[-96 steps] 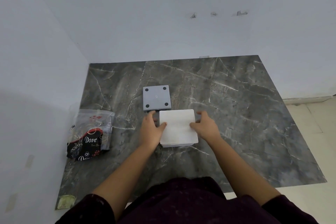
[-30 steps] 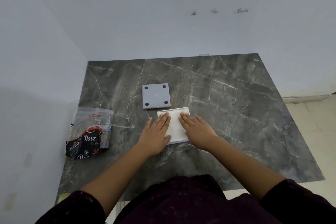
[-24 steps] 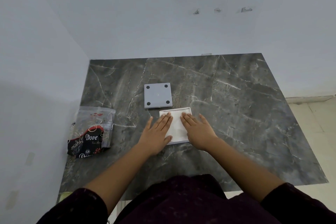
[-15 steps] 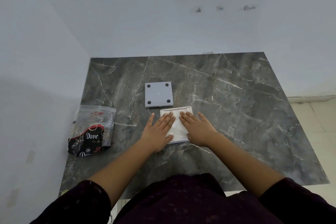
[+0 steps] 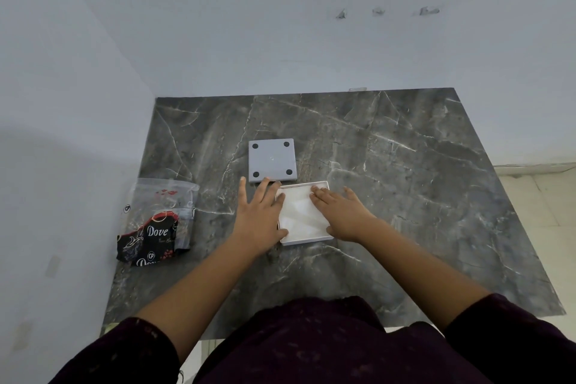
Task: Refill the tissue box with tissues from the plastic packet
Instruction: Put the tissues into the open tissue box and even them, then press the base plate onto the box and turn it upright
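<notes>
A square white tissue box (image 5: 324, 239) lies open on the dark marble table (image 5: 405, 196), with white tissues (image 5: 300, 212) filling it to the rim. My left hand (image 5: 258, 215) lies flat at the box's left edge, fingers spread, fingertips reaching toward the grey lid. My right hand (image 5: 339, 212) rests flat on the right side of the tissues. The grey square lid (image 5: 272, 159), with a black pad at each corner, lies just behind the box. The plastic packet (image 5: 157, 221), clear with a black Dove label, lies at the table's left edge.
White walls close in behind and to the left of the table. A tiled floor (image 5: 542, 196) shows to the right. My dark sleeves and clothing fill the bottom of the view.
The tissue stack went down into the box and both hands pressed flat on it. Since half a second ago my left hand slid left off the tissues, uncovering their middle.
</notes>
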